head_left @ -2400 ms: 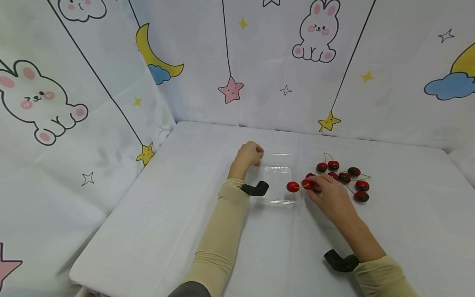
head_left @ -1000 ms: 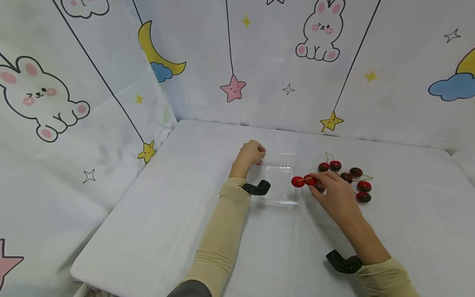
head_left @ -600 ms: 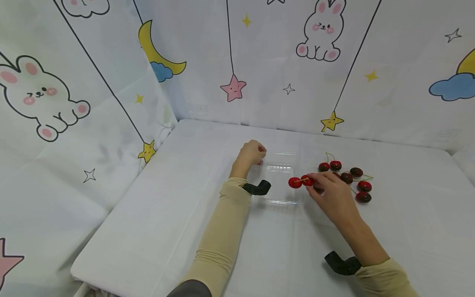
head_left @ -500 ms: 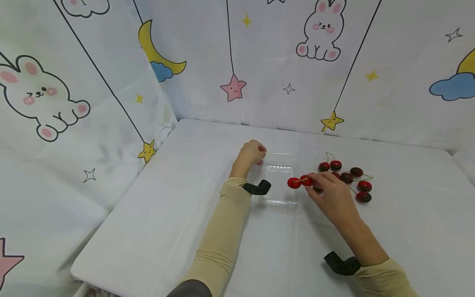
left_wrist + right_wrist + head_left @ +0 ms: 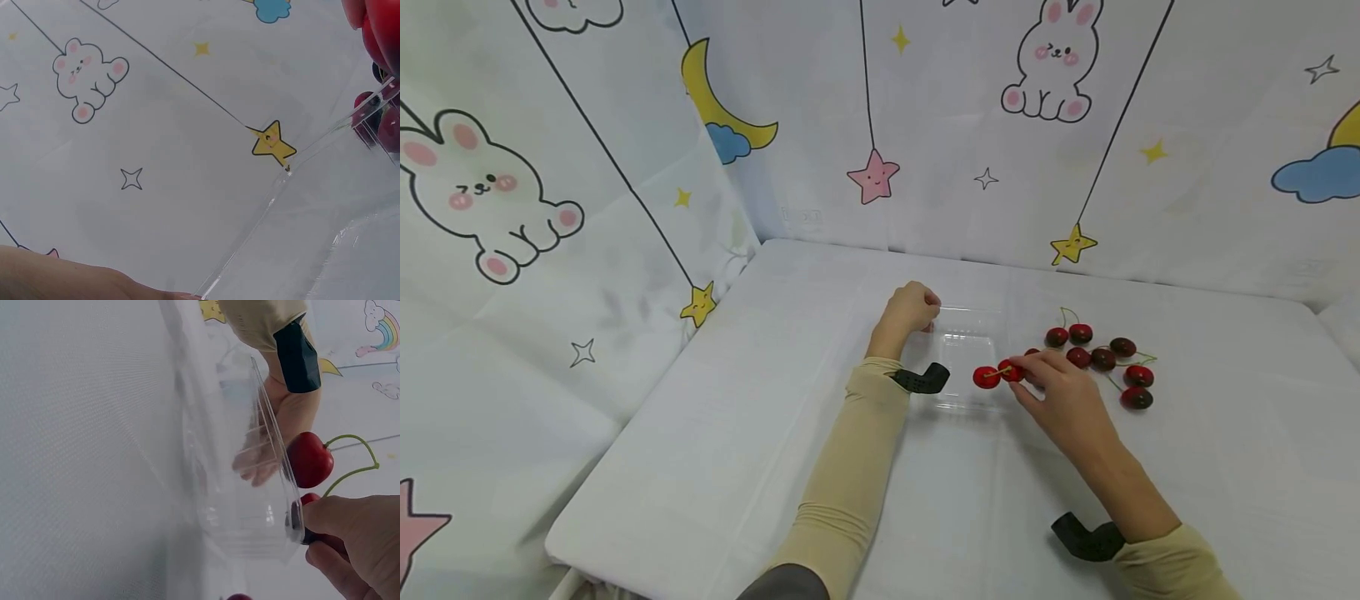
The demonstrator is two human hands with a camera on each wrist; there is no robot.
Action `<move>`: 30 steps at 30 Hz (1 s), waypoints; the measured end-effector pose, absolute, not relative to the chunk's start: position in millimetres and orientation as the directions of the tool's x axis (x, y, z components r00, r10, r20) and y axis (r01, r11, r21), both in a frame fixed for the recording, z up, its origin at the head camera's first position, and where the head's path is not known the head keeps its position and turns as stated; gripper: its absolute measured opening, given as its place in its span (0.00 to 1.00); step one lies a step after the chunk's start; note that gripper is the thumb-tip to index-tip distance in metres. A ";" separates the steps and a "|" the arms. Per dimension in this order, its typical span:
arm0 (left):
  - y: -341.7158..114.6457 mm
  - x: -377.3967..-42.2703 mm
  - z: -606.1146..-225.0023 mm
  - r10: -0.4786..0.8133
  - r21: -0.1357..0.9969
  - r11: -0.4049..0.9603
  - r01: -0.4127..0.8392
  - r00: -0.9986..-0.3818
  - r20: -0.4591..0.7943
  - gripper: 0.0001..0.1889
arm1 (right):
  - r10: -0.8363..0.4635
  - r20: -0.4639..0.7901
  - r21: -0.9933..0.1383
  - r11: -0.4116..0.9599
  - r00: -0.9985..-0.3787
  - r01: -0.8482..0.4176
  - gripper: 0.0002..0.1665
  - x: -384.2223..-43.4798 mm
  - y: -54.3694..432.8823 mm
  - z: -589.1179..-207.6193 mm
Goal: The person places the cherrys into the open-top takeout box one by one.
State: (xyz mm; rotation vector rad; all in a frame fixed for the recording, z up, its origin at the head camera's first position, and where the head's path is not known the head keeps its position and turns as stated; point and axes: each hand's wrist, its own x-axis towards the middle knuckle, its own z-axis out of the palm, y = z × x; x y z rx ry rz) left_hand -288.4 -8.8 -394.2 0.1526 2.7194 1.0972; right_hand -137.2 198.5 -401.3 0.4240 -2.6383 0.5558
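Cherry pair (image 5: 987,377): hung above the right side of the clear box (image 5: 967,352).
Right hand (image 5: 1063,400): fingers pinched one of the pair.
Left hand (image 5: 910,310): fingers gripped the box's left rim.
Other cherries (image 5: 1102,359): lay on the worktop (image 5: 715,433), right of the box.

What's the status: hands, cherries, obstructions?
Left hand at edge of clear container, gripping. Right hand pinching stem-joined cherry pair above container. Other cherries right of container; no obstruction visible.
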 end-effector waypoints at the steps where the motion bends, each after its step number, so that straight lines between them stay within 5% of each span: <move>1: -9.0 -288.4 -394.2 0.170 0.699 0.715 0.016 -0.974 -0.152 0.12 | -0.210 0.444 -0.312 0.875 -0.871 -0.370 0.24 -137.1 197.8 -401.5; 30: -8.7 -288.4 -394.5 0.159 0.705 0.710 -0.003 -0.973 -0.165 0.11 | -0.349 0.334 -0.269 0.855 -0.876 -0.443 0.23 -135.8 186.1 -400.8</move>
